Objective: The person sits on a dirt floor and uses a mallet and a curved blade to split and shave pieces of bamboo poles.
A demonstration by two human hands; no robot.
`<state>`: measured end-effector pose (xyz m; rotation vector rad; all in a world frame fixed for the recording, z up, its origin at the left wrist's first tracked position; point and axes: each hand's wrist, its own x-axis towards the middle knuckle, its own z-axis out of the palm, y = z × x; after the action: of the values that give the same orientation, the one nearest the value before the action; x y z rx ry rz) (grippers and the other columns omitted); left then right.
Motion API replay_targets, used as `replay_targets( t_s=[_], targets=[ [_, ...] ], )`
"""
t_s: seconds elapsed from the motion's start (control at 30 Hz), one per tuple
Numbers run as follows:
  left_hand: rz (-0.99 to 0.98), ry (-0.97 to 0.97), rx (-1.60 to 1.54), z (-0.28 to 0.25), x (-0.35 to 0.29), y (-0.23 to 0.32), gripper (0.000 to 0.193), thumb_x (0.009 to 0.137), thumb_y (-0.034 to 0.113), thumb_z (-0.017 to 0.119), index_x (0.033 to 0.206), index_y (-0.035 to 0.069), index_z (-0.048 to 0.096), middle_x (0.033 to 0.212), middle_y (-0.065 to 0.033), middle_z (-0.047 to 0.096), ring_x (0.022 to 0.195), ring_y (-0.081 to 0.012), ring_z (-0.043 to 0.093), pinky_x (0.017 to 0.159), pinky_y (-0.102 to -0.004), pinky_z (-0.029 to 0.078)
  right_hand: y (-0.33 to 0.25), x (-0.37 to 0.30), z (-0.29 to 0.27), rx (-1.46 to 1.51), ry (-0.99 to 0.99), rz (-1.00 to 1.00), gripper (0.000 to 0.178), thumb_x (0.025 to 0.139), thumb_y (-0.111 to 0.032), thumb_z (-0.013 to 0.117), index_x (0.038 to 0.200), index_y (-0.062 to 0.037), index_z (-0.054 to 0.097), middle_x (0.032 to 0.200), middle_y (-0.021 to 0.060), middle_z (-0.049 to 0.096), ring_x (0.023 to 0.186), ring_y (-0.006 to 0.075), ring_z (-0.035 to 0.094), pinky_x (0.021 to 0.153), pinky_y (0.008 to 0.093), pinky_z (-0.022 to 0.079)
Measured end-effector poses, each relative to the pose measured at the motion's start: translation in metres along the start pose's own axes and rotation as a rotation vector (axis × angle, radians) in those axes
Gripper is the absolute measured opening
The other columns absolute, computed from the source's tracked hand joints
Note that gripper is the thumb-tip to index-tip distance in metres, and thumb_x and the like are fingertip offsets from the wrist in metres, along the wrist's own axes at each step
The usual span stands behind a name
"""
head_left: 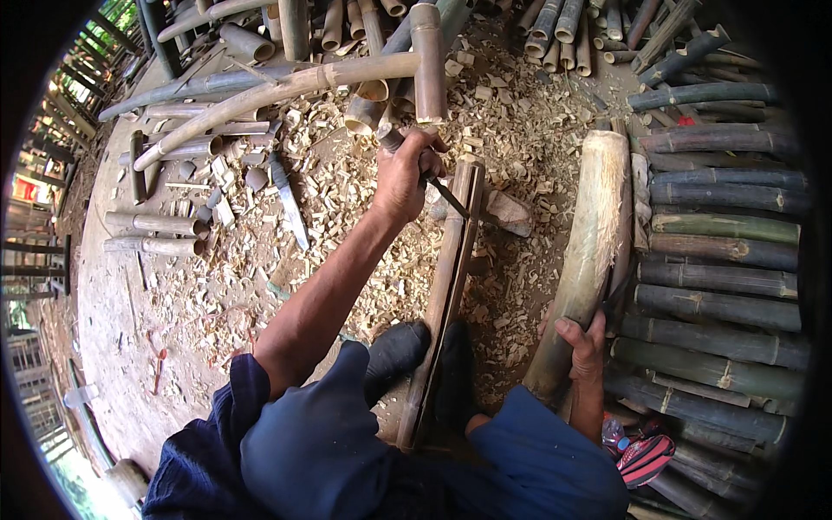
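Note:
My left hand [406, 178] is wrapped round the handle of a chisel [450, 198]. Its dark blade slants down to the upper part of a slotted bamboo pole [444, 269]. That pole runs lengthwise between my feet, with a long dark groove along it. At my right, a thick pale bamboo piece [591, 221], rough and shaved along its right side, leans up from beside my knee. My right hand [583, 345] is closed round its lower part, thumb in front; most of the fingers are hidden behind it.
Wood chips [338, 251] cover the ground. A knife [289, 201] lies left of my left forearm, near short bamboo pieces [156, 246]. A bamboo mallet-like piece [428, 65] with a long curved handle lies ahead. Bamboo poles [724, 225] are stacked along the right.

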<state>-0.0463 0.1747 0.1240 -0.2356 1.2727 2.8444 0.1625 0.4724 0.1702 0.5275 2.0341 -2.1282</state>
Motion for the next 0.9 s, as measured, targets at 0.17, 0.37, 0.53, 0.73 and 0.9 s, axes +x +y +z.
replay_targets(
  t_s=[0.17, 0.37, 0.53, 0.73, 0.9],
  targets=[
    [0.040, 0.067, 0.276, 0.022, -0.004, -0.007, 0.024, 0.097, 0.024, 0.069, 0.094, 0.000, 0.064, 0.078, -0.0083, 0.064, 0.057, -0.0116, 0.053, 0.053, -0.0289, 0.047, -0.050, 0.004, 0.013, -0.265, -0.058, -0.125, 0.085, 0.071, -0.022, 0.081, 0.141, 0.0057, 0.041, 0.119, 0.0177, 0.061, 0.101, 0.0254, 0.064, 0.093, 0.0393, 0.051],
    [0.093, 0.041, 0.368, 0.039, -0.001, -0.017, 0.028, 0.093, 0.029, 0.075, 0.089, 0.004, 0.063, 0.072, -0.0027, 0.061, 0.056, -0.0083, 0.052, 0.048, -0.0244, 0.044, -0.178, 0.057, 0.071, -0.645, -0.077, -0.756, 0.079, 0.071, -0.024, 0.081, 0.137, 0.0015, 0.046, 0.118, 0.0193, 0.063, 0.106, 0.0264, 0.063, 0.098, 0.0395, 0.048],
    [0.161, 0.026, 0.752, 0.039, -0.013, -0.035, 0.012, 0.096, 0.012, 0.066, 0.097, 0.000, 0.065, 0.078, -0.0052, 0.066, 0.062, -0.0093, 0.060, 0.056, -0.0264, 0.054, -0.212, 0.087, 0.115, -1.477, -0.307, -0.528, 0.059, 0.073, -0.011, 0.075, 0.126, -0.0033, 0.051, 0.102, 0.0201, 0.069, 0.086, 0.0322, 0.070, 0.082, 0.0489, 0.055],
    [0.054, -0.089, 0.419, 0.055, -0.023, -0.040, 0.017, 0.096, 0.016, 0.070, 0.085, 0.003, 0.068, 0.073, -0.0013, 0.067, 0.064, -0.0083, 0.058, 0.053, -0.0273, 0.045, -0.213, 0.074, 0.097, -1.232, -0.227, -0.720, 0.062, 0.073, -0.010, 0.077, 0.129, -0.0044, 0.049, 0.099, 0.0235, 0.069, 0.084, 0.0352, 0.072, 0.079, 0.0462, 0.060],
    [0.083, -0.049, 0.508, 0.052, -0.021, -0.032, 0.016, 0.099, 0.015, 0.068, 0.089, 0.004, 0.072, 0.073, 0.0012, 0.066, 0.063, -0.0061, 0.055, 0.056, -0.0252, 0.045, -0.214, 0.062, 0.115, -0.983, -0.167, -0.563, 0.078, 0.072, -0.010, 0.078, 0.140, -0.0042, 0.040, 0.113, 0.0253, 0.065, 0.098, 0.0352, 0.069, 0.091, 0.0485, 0.058]
  ],
)
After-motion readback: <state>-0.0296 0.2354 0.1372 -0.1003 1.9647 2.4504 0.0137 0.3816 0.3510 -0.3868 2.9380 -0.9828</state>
